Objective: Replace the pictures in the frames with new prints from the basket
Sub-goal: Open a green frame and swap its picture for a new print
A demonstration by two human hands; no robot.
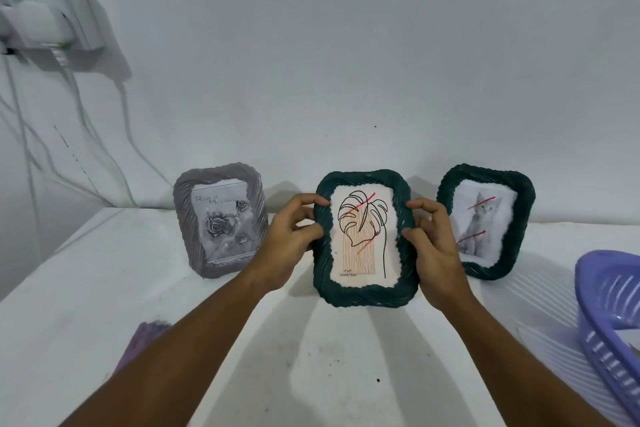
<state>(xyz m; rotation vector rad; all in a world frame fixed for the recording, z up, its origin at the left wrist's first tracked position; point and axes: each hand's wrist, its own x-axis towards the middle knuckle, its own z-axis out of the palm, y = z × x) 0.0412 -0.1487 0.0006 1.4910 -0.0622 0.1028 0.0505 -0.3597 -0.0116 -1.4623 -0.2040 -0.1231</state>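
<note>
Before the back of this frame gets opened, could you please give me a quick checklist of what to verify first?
1. Left hand grip on the middle frame: fingers curled round its left edge, ok.
2. Right hand grip on its right edge: ok.
3. Old leaf print still in the frame: ok.
4. Frame's back clasps: facing away, cannot tell.
5. New prints in the purple basket: mostly out of view, cannot tell.
6. Grey frame and cat frame standing apart from the hands: ok.

Wall box (52,22), perhaps a socket, trailing cables (86,135)
</note>
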